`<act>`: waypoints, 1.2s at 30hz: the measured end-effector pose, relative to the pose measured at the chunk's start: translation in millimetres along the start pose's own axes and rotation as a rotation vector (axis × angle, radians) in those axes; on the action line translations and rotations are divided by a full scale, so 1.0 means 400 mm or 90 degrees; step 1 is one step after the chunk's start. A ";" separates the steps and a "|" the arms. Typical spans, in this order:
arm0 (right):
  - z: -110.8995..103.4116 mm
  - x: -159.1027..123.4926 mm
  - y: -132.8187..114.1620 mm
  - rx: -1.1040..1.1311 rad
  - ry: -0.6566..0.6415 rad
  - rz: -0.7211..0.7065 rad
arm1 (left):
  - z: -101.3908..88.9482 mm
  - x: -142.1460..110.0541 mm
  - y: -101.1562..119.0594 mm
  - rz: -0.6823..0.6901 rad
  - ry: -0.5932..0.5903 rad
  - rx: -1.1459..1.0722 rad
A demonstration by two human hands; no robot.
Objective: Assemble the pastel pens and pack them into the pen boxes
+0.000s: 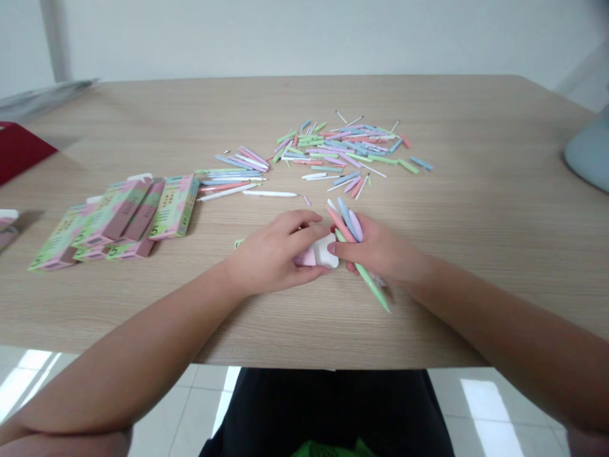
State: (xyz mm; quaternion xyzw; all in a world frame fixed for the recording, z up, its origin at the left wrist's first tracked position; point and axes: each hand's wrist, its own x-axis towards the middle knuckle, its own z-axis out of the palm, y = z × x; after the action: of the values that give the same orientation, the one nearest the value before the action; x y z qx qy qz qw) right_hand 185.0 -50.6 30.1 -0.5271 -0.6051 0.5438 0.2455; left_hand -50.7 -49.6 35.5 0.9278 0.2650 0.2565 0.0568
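Near the front middle of the table, my left hand (pixel 280 251) is closed over a small pink box (pixel 305 256), most of it under my palm. The box's white end flap (pixel 326 251) faces right, and my right thumb touches it. A small bunch of pens is gripped in my right hand (pixel 375 244). In that bunch I see a pink pen (pixel 339 221), a blue pen (pixel 346 214), a purple pen (pixel 355 226) and a green pen (pixel 373 287) that slants down toward me. The fingers behind the pens are partly hidden.
Several pink and green pen boxes (pixel 174 206) are stacked at the left. Beside them lie sorted pens (pixel 233 174). Farther back spreads a pile of pen parts and caps (pixel 347 146). A red object (pixel 23 149) sits at the left edge, a grey-blue rounded object (pixel 590 155) at the right.
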 end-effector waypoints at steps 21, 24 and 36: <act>-0.022 -0.067 -0.020 -0.119 0.011 -0.222 | -0.046 0.005 0.015 -0.003 -0.070 -0.050; -0.022 -0.066 -0.017 -0.145 0.017 -0.226 | -0.046 0.005 0.014 -0.023 -0.086 -0.067; -0.081 -0.040 -0.012 -0.648 -0.053 -0.273 | -0.024 -0.006 0.006 -0.225 -0.152 -0.002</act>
State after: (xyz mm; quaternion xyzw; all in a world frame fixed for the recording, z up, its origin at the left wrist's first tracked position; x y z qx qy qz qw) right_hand 216.7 -51.4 48.5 -0.4224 -0.8945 0.1406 0.0410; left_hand -56.1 -53.0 43.2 0.8906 0.4145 0.1316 0.1334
